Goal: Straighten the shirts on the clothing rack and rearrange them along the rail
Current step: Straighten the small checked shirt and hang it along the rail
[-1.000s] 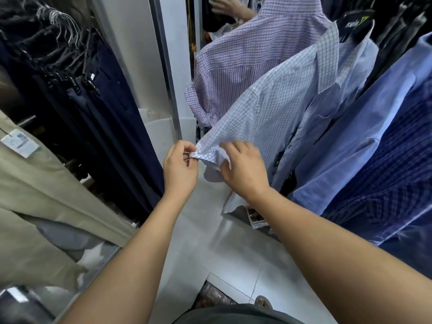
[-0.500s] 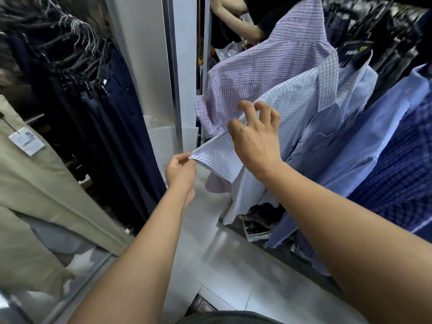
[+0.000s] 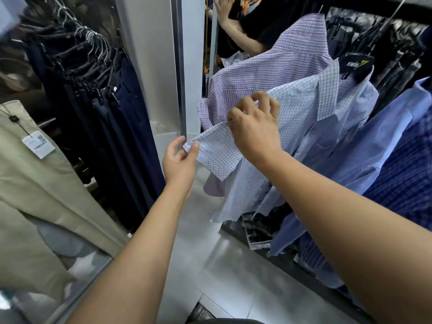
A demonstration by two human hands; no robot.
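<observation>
Sleeve [image 3: 217,153] of the blue-checked shirt [image 3: 301,101], hanging just beside a purple checked shirt [image 3: 268,66], is pinched at its hem corner by the left hand [image 3: 181,161] and gripped higher up in the curled right hand [image 3: 256,129], probably to be pulled flat.

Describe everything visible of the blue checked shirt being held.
The blue checked shirt, white with fine blue lines, looks like thin cloth. It hangs with its collar raised, in front of a purple checked shirt. Its sleeve is stretched out leftward: the left hand pinches the hem corner, the right hand pinches its upper edge.
</observation>
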